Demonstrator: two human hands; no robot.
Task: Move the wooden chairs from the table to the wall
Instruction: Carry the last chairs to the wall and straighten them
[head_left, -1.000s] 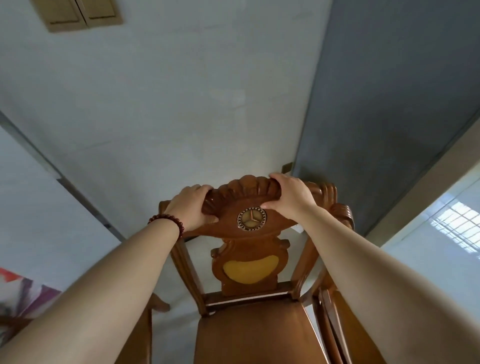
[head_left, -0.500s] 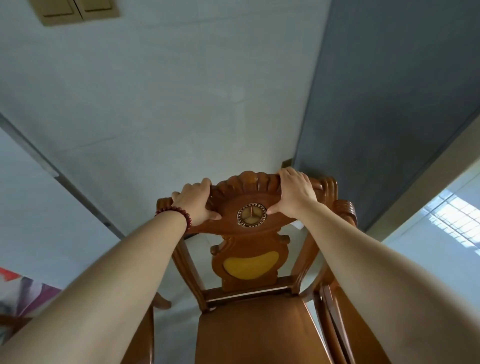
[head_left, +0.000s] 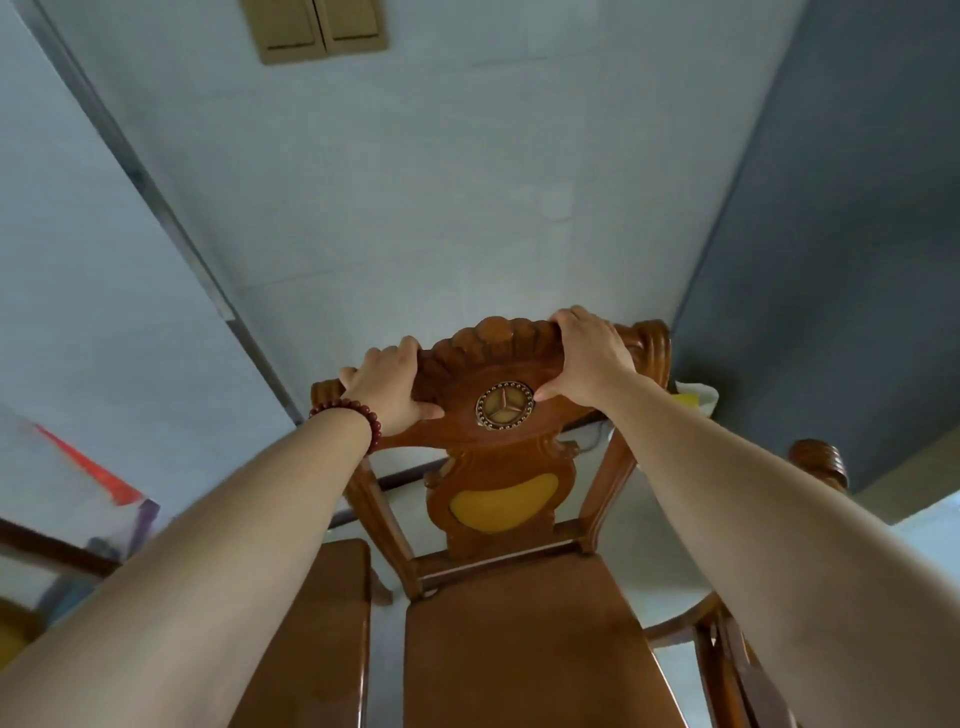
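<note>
While my left hand (head_left: 387, 387) and right hand (head_left: 587, 358) each grip the carved top rail (head_left: 498, 338) of the wooden chair (head_left: 501, 499) dead ahead, either side of its round badge (head_left: 505, 406), its tall back rises between me and the pale wall (head_left: 467, 208), neither hand nearer.

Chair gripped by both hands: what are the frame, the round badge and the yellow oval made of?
The chair: carved wood under glossy reddish-brown varnish; sheen shows on seat and scalloped crest. The round badge: looks metal, brassy with a beaded rim, though plated plastic is possible. The yellow oval: smooth inset with a dull finish; material cannot be told.
</note>
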